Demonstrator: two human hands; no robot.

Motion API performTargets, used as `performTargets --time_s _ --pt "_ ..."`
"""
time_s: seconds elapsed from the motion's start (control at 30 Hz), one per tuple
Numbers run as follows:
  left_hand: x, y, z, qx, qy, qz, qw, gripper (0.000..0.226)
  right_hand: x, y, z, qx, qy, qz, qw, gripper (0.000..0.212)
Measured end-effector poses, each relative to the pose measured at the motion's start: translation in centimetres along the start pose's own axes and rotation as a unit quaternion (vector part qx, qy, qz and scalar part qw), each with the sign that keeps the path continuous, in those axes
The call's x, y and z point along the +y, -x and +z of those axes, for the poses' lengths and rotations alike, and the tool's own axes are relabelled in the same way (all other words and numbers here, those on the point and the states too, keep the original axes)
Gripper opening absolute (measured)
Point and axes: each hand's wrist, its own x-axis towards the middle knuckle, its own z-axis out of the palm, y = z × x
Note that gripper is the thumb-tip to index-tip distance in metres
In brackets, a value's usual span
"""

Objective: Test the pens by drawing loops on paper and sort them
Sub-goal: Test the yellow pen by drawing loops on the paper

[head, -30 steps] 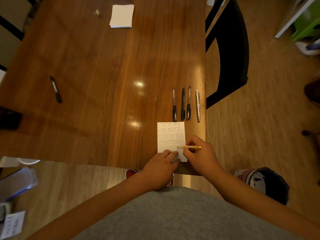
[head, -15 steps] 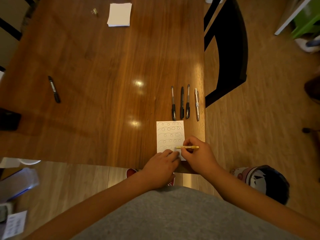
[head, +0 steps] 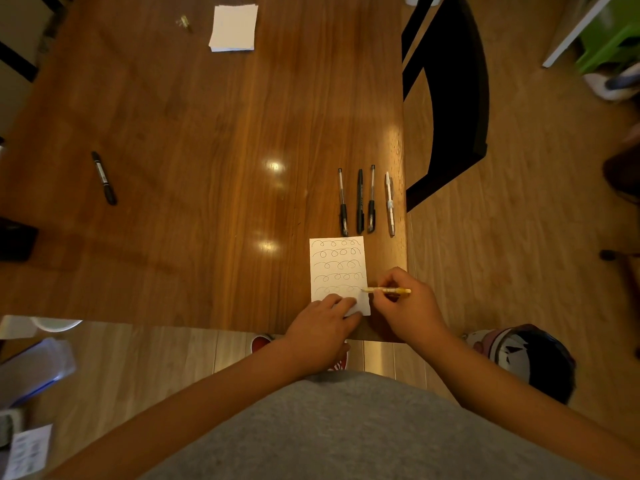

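Note:
A small white paper (head: 337,268) with several rows of drawn loops lies near the table's front right corner. My right hand (head: 405,303) pinches a yellow pen (head: 388,290), its tip at the right end of the lowest loop row. My left hand (head: 322,327) presses the paper's near edge with flat fingers. Just beyond the paper, several pens lie side by side: a clear pen with black grip (head: 342,202), a black pen (head: 360,201), another clear pen (head: 371,199) and a white pen (head: 390,203). A black marker (head: 103,178) lies alone at the far left.
A stack of white paper (head: 234,27) and a small metal clip (head: 184,22) sit at the table's (head: 194,133) far side. A black chair (head: 450,95) stands past the right edge. A dark object (head: 15,239) rests at the left edge. A helmet (head: 530,358) lies on the floor.
My right hand has carried the yellow pen's tip rightward along the bottom row of loops to the paper's right edge. My left hand stays on the paper.

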Motion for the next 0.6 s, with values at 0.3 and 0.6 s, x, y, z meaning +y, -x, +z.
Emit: performTargets --time_s 0.3,0.6 --pt "-0.03 0.02 0.37 -0.002 -0.006 -0.003 1.000 0.059 -0.67 0.25 0.24 -0.001 0.002 -0.008 1.000 0.021" --pt "-0.03 0.08 0.59 -0.010 -0.012 -0.006 1.000 0.059 -0.63 0.52 -0.36 0.011 0.003 0.010 1.000 0.020"
